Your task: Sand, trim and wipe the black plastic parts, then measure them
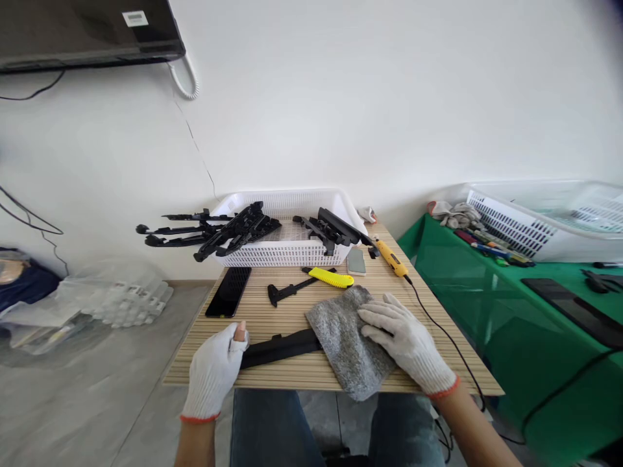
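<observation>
My left hand (217, 366), in a white knit glove with an orange cuff and a bare thumb tip, is closed around the near end of a long black plastic strip (282, 347). The strip slants across the table, and its right end disappears under a grey cloth (348, 344). On that cloth rests my right hand (403, 337), gloved too, palm down with its fingers stretched out. Just beyond lie a black caliper (287, 292) and a yellow utility knife (331, 278).
A white basket (272, 254) holds black plastic parts (238, 230), some jutting past its left rim. A phone (228, 292) lies at left. The yellow corded tool (390, 258) trails its cable along the table's right side. A green-covered table (438, 305) stands to the right.
</observation>
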The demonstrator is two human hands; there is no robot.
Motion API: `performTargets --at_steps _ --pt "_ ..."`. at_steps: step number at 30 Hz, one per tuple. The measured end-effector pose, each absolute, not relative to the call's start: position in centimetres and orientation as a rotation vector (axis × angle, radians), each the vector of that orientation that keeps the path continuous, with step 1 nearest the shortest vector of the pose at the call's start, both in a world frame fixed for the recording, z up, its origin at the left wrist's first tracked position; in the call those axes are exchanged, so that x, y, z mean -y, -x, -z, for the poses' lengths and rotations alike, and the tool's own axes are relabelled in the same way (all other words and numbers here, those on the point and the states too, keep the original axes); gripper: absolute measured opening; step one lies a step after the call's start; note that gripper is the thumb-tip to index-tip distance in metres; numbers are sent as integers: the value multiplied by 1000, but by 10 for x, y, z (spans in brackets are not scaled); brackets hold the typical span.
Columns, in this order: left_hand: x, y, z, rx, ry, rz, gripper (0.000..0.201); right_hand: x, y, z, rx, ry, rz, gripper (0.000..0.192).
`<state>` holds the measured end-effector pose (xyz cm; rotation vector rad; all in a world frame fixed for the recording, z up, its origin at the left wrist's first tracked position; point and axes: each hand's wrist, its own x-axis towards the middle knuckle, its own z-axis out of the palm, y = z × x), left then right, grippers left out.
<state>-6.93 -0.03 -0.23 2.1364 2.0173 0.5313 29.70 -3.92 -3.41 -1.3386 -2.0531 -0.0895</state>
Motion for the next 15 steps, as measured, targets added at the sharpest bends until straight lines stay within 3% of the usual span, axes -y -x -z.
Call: performTargets --at_steps 6,15 --pt "-1 68 2 -2046 -2169 -516 43 37 -282 26 2052 1345 63 22" --pt "-2 70 2 -2032 -2195 -481 43 15 -152 16 2205 1213 -157 16"
